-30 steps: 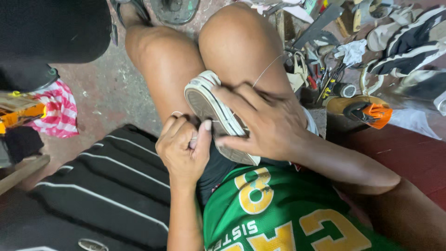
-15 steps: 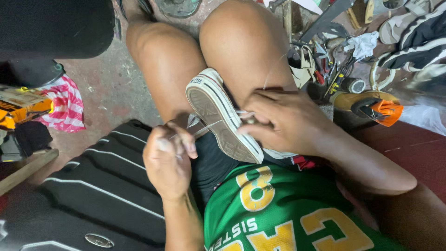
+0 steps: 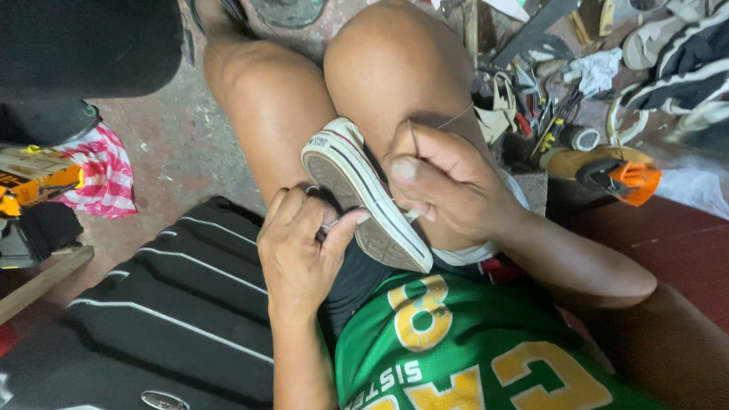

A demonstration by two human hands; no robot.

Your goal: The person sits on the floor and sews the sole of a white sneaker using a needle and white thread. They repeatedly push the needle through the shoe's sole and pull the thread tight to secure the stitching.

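Sneaker [image 3: 364,193] lies sole-up on the lap, wedged between the knees. Stitching at the sole edge: best to keep the thread [image 3: 454,118] taut and the shoe pinned so the seam doesn't wander. Right hand [image 3: 448,182] is closed, pinching the thread over the sneaker's rim. Left hand [image 3: 304,247] is curled against the sole, fingertips pinching something thin; needle not clear.

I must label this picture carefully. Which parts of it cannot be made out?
All in the head view:
- Upper of the sneaker: hidden; only sole and rim show, the rest lies behind the right hand.
- Whatever the left hand pinches: too small to name, covered by its fingers.
- Thread: its far end is lost against the knee.
- Tools on the floor: a blurred pile, partly cut by the top edge.
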